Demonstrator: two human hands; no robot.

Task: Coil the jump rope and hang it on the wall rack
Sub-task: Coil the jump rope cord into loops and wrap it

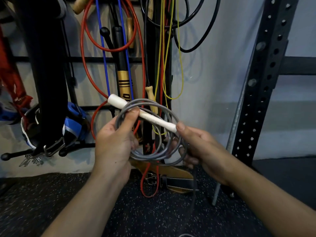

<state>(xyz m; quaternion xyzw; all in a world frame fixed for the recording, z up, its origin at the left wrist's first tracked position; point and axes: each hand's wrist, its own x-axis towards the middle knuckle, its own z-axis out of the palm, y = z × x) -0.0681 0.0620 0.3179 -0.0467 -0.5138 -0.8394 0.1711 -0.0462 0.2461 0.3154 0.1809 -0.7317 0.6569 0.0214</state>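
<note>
I hold the rope (pixel 150 134) mid-air before the rack (pixel 109 59): my left hand (pixel 113 142) pinches the grey loops, thumb pressed on top, and my right hand (pixel 196 144) closes thumb and fingers on the handle (pixel 142 113) end. I'd keep loops even and gather the slack tail. The cord is smooth and springy, the handle matte white and tapered.

Your left hand (pixel 113 142) is raised, palm turned toward you, thumb and fingers closed in a pinch at the top. Your right hand (pixel 196 144) sits level with it, just apart, thumb pressed forward and fingers curled under in a grip. Both forearms angle inward from below.
</note>
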